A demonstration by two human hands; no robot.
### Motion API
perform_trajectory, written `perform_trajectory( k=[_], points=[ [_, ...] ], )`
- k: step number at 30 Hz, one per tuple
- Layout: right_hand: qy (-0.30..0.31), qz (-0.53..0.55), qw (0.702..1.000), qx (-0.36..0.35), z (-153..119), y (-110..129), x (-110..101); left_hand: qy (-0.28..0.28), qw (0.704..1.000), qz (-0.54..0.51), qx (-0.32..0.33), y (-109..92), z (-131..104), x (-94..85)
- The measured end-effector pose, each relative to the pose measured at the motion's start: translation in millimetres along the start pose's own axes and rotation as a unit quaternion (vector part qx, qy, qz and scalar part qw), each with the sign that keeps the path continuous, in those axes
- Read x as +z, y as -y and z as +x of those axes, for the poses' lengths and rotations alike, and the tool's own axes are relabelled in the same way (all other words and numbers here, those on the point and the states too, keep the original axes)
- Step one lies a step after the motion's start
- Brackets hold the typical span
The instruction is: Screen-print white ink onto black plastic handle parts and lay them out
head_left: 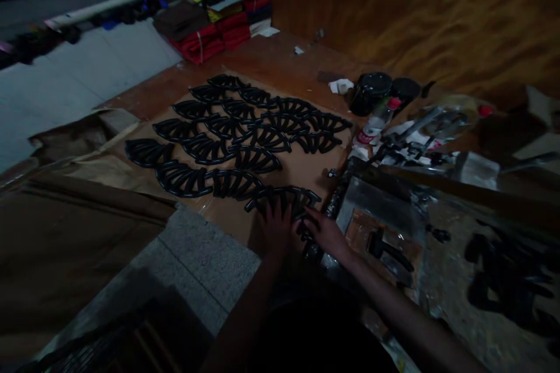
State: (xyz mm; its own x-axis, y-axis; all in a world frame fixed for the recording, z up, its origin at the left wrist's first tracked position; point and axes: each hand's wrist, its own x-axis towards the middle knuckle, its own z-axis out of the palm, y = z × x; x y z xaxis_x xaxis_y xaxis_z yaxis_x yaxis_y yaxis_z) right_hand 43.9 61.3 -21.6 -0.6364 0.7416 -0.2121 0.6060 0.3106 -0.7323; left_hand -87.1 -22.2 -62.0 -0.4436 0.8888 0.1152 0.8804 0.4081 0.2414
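My left hand (276, 224) rests with fingers spread on the nearest fan of glossy black curved strips (301, 193). Just to its right, my right hand (324, 233) has its fingers closed on a small dark strip (305, 229) at the fan's near end; dim light hides its exact shape. Beyond my hands, several more fans of black strips (184, 179) lie in curving rows on a brown sheet (231, 222). To the right of my right hand, a single black curved piece (391, 249) lies on a small brown board (361, 227).
A plastic bottle with a red cap (371, 125) and black tubs (371, 93) stand at the back right, near clutter and tape. A heap of black pieces (494, 280) lies far right. Folded red cloth (210, 41) is stacked at the back; brown paper (79, 245) lies left.
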Motion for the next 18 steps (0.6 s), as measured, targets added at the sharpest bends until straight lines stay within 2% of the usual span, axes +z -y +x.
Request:
perform_trajectory(
  k=[5, 9, 14, 18],
  points=[
    [-0.084, 0.013, 0.996, 0.009, 1, 2, -6, -0.049, 0.997, -0.025, 0.048, -3, 24, -2.8],
    [-0.116, 0.012, 0.993, 0.025, 7, 5, -14, -0.065, 0.994, -0.042, 0.074, -7, 44, -6.5],
    [-0.132, 0.023, 0.99, 0.043, 17, 3, -19, -0.059, 0.993, -0.056, 0.091, -12, 64, -8.9],
    [-0.126, 0.062, 0.989, 0.044, 40, -4, -17, -0.022, 0.995, -0.049, 0.083, -14, 86, -11.1]
  ],
)
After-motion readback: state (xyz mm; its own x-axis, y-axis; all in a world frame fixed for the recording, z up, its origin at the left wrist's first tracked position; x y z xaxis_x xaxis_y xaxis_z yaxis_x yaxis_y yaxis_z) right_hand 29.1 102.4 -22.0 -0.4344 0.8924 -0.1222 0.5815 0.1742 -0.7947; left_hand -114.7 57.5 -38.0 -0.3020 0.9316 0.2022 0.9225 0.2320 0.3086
